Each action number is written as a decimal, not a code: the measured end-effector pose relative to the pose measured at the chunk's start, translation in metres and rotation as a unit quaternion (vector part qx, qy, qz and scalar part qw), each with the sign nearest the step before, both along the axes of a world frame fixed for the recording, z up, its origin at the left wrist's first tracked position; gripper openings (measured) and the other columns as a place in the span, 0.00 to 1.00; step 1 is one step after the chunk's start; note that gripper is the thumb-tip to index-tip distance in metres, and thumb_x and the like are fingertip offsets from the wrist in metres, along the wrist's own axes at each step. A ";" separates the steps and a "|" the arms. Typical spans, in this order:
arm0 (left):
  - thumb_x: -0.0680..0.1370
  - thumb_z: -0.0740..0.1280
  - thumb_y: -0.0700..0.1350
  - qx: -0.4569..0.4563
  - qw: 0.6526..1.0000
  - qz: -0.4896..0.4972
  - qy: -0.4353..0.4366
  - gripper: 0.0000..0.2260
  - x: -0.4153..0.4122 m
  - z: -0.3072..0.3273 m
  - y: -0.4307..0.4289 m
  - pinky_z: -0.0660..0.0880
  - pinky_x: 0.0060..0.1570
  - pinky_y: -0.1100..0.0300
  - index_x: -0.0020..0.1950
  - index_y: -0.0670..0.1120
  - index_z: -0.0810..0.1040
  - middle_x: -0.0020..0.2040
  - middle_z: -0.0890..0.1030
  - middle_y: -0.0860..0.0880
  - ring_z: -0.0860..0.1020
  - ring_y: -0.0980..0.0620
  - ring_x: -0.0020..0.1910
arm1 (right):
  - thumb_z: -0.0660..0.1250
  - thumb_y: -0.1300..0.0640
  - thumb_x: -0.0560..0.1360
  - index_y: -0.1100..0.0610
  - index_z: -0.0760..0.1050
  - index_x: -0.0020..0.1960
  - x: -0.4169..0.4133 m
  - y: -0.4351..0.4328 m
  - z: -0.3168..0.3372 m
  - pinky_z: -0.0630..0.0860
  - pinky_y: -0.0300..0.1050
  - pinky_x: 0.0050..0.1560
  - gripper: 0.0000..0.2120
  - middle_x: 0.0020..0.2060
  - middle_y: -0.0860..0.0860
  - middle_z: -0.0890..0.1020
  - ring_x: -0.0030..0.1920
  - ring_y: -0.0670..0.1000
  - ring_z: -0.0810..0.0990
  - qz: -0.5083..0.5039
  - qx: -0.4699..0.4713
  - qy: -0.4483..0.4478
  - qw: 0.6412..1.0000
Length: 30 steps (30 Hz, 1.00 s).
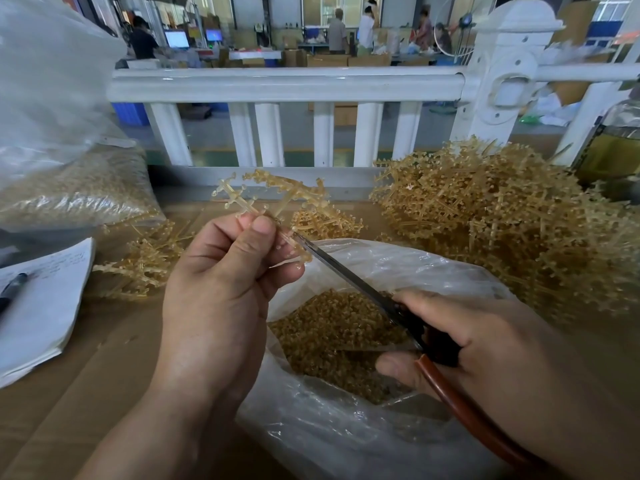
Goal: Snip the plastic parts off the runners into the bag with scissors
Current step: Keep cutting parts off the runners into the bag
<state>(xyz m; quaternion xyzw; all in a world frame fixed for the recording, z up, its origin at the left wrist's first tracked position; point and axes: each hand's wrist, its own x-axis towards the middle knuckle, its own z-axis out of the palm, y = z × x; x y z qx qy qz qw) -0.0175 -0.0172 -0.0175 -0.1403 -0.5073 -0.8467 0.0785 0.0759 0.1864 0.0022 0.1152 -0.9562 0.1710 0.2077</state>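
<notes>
My left hand (225, 271) pinches a translucent amber runner (273, 192) between thumb and fingers and holds it up over the bag. My right hand (460, 341) grips the scissors (349, 278) by their black and brown handles. The blades point up and left, and their tips touch the runner just beside my left thumb. Below both hands lies an open clear plastic bag (398, 258) with a heap of small amber cut parts (332, 327) inside.
A big pile of uncut runners (502, 216) lies at the right, smaller bunches (145, 261) at the left. A filled clear bag (76, 188) sits far left. A notepad with a pen (38, 299) lies on the cardboard surface. A white railing (287, 84) runs behind.
</notes>
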 end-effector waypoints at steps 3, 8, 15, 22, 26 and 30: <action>0.77 0.69 0.45 -0.003 1.000 -0.003 0.000 0.07 0.000 0.000 0.000 0.80 0.40 0.60 0.38 0.51 0.80 0.39 0.81 0.49 0.80 0.53 0.38 | 0.55 0.22 0.68 0.49 0.78 0.50 0.001 0.000 0.000 0.76 0.43 0.28 0.33 0.32 0.39 0.78 0.34 0.41 0.78 -0.012 -0.010 -0.021 1.000; 0.76 0.71 0.46 0.000 1.000 -0.006 -0.003 0.06 0.000 0.000 0.000 0.80 0.40 0.60 0.38 0.50 0.81 0.39 0.81 0.48 0.80 0.52 0.38 | 0.55 0.21 0.67 0.46 0.77 0.50 0.001 0.000 0.003 0.73 0.39 0.29 0.31 0.33 0.40 0.77 0.35 0.41 0.78 -0.014 -0.012 -0.062 0.998; 0.76 0.69 0.44 0.007 1.000 -0.004 -0.004 0.06 0.000 0.000 0.001 0.80 0.40 0.60 0.39 0.48 0.80 0.39 0.81 0.48 0.80 0.53 0.37 | 0.56 0.22 0.67 0.48 0.78 0.52 0.003 0.000 0.004 0.74 0.43 0.36 0.33 0.35 0.43 0.79 0.37 0.42 0.79 -0.009 -0.044 -0.079 0.996; 0.77 0.69 0.44 0.008 1.000 -0.008 -0.001 0.08 0.001 0.001 0.001 0.80 0.40 0.60 0.38 0.50 0.81 0.38 0.80 0.48 0.80 0.53 0.37 | 0.58 0.24 0.68 0.46 0.77 0.46 0.004 -0.001 0.007 0.70 0.40 0.31 0.27 0.33 0.44 0.76 0.33 0.45 0.76 -0.006 -0.043 -0.094 0.995; 0.76 0.69 0.44 0.010 1.000 -0.007 -0.004 0.06 0.002 0.002 0.001 0.80 0.40 0.60 0.39 0.48 0.80 0.38 0.80 0.48 0.79 0.52 0.37 | 0.58 0.25 0.68 0.45 0.74 0.43 0.004 0.000 0.008 0.68 0.38 0.29 0.24 0.31 0.43 0.76 0.31 0.44 0.76 -0.005 -0.047 -0.096 0.994; 0.77 0.69 0.43 0.013 1.000 -0.005 -0.006 0.05 0.002 0.002 0.002 0.80 0.40 0.60 0.41 0.46 0.79 0.38 0.80 0.48 0.79 0.52 0.37 | 0.57 0.23 0.68 0.44 0.76 0.47 0.004 0.000 0.007 0.70 0.38 0.30 0.27 0.32 0.43 0.77 0.32 0.43 0.77 -0.008 -0.045 -0.099 0.994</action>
